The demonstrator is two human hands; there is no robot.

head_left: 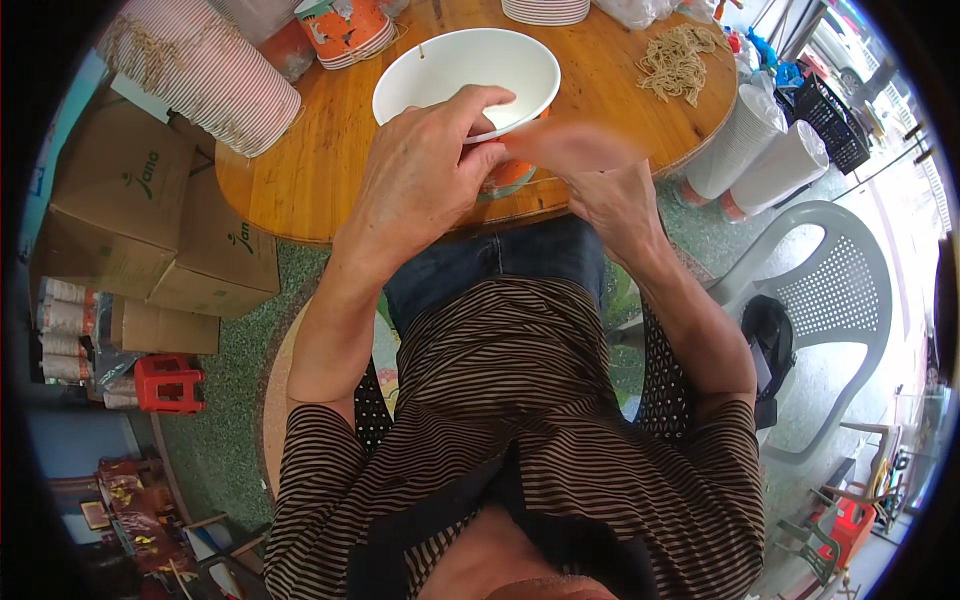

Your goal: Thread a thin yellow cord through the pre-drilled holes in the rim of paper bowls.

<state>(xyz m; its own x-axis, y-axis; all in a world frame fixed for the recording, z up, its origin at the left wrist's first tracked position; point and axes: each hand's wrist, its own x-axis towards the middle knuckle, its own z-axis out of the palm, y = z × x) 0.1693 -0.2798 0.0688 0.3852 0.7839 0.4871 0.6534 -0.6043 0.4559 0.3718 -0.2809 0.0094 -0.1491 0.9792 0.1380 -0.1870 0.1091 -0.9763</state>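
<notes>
A large white paper bucket (470, 62) stands at the table's near edge, its wide mouth facing up and an orange printed outside showing below the rim. My left hand (425, 165) pinches the near rim, fingers over the inside and thumb on the outside. A small dark spot or string end shows on the inner far wall. My right hand (600, 175) is just right of the bucket, close to its outer wall. Its fingers are smeared by motion, so what they hold, if anything, is hidden.
A tangled pile of tan strings (682, 62) lies on the wooden table (610, 95) at right. Stacked paper buckets (215, 80) lean at far left, beside orange-printed buckets (347, 30). Cardboard boxes (110, 215) stand left; white stacks (775, 170) and a grey plastic chair (830, 270) stand right.
</notes>
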